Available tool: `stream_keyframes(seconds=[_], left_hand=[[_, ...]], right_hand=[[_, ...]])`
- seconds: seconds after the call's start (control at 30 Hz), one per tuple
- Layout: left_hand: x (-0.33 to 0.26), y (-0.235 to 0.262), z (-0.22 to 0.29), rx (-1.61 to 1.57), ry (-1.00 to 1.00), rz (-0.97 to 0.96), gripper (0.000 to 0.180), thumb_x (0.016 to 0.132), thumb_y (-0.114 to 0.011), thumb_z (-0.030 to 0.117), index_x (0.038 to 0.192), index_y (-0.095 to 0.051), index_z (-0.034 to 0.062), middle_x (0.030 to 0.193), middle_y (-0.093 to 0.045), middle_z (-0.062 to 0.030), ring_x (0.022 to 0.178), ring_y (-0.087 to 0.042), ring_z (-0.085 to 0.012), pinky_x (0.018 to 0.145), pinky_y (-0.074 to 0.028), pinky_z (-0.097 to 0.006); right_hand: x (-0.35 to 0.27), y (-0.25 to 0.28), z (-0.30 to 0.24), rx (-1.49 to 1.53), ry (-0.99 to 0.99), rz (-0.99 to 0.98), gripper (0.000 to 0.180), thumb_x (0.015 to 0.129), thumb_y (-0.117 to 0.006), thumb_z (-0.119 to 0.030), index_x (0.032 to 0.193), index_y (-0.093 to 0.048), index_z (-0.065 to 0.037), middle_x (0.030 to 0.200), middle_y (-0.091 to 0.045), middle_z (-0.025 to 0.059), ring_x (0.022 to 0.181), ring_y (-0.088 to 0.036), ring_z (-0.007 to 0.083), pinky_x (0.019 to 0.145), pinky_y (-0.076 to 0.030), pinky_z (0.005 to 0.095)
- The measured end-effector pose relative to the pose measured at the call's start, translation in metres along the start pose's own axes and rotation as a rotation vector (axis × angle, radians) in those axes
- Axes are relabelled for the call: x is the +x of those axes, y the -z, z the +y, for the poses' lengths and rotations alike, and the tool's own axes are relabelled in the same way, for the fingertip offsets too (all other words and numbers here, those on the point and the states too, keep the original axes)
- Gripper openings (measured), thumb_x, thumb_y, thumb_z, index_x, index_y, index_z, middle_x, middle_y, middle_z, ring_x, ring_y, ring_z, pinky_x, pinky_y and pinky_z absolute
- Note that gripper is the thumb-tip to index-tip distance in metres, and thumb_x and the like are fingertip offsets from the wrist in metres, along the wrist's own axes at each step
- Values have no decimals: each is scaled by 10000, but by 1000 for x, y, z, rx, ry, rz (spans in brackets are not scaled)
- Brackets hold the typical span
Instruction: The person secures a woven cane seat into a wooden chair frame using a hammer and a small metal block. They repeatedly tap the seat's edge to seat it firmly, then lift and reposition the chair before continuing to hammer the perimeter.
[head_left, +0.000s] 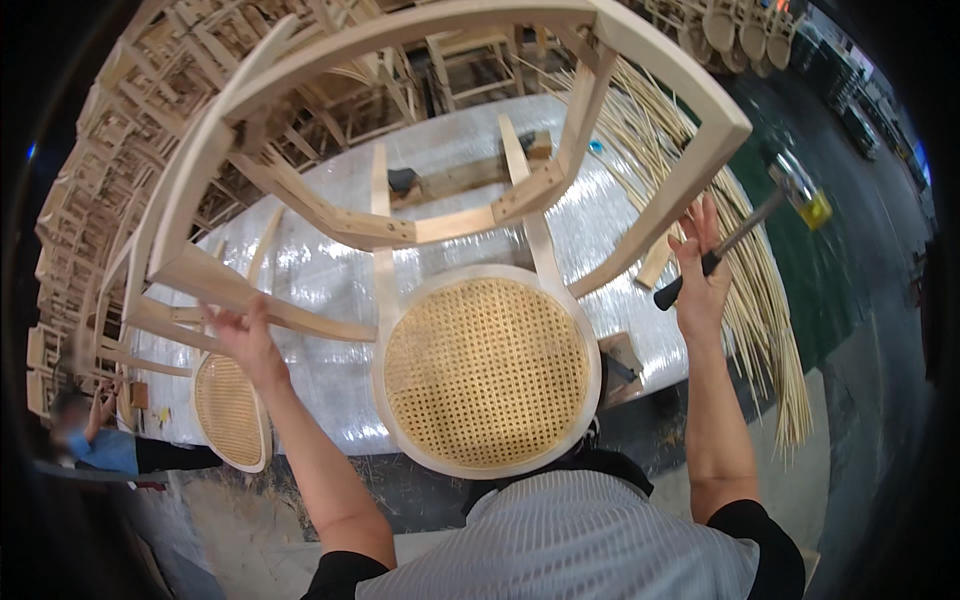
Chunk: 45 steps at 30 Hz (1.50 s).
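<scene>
An unfinished pale wooden chair frame lies tipped over in front of me, its legs and rails pointing up and away. Its round woven cane panel faces me, close to my chest. My left hand grips a lower rail of the frame at the left. My right hand is raised at the right beside another leg and holds a hammer by its black handle, the head up and to the right.
A worktable wrapped in shiny plastic lies under the chair. A second cane-panelled chair part leans at its left. Bundles of rattan strips spread at the right. Stacked chair frames fill the left and back. A seated person is at lower left.
</scene>
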<state>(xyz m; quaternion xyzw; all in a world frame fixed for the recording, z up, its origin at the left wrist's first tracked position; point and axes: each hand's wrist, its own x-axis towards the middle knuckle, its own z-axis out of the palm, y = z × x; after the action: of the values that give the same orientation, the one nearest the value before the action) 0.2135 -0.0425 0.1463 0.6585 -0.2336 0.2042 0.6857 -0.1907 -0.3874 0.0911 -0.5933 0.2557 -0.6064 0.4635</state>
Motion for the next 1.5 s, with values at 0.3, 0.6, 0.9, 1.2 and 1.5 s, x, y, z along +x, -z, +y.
stream_keyframes(seconds=[0.3, 0.6, 0.9, 1.2, 1.5], left_hand=[[24, -51, 11, -316, 224, 112, 175, 932, -813, 87, 857, -661, 43, 662, -597, -42, 534, -563, -130, 500, -494, -275], [21, -44, 20, -345, 253, 175, 173, 927, -805, 90, 868, -653, 33, 677, -594, -46, 545, -562, -132, 516, -480, -267], [20, -35, 34, -368, 200, 157, 138, 926, -782, 70, 894, -661, 13, 718, -607, -52, 568, -572, -138, 543, -497, -282], [19, -61, 3, -302, 264, 79, 148, 939, -788, 85, 916, -651, 32, 698, -595, -50, 576, -569, -141, 535, -484, -286], [11, -47, -10, -235, 261, 139, 184, 975, -784, 144, 889, -674, 23, 668, -583, -37, 578, -556, -129, 546, -494, -279]], right_hand=[[46, -28, -5, 346, -130, 12, 401, 1074, -702, -323, 1335, -605, -34, 1065, -681, 36, 985, -631, 140, 945, -512, 319], [63, -40, -20, 369, -82, 37, 431, 1051, -736, -290, 1373, -610, -33, 1053, -675, 27, 948, -631, 122, 886, -526, 304], [58, -31, -28, 427, -28, -15, 429, 1055, -728, -260, 1389, -593, -26, 1083, -702, 65, 952, -663, 145, 863, -542, 310], [80, -36, 7, 315, -87, 96, 502, 1068, -715, -210, 1488, -555, 12, 1226, -684, 42, 1046, -643, 131, 932, -517, 288], [77, -45, 6, 195, -65, 48, 470, 1056, -721, -368, 1368, -616, -33, 1071, -706, 30, 955, -669, 136, 844, -544, 299]])
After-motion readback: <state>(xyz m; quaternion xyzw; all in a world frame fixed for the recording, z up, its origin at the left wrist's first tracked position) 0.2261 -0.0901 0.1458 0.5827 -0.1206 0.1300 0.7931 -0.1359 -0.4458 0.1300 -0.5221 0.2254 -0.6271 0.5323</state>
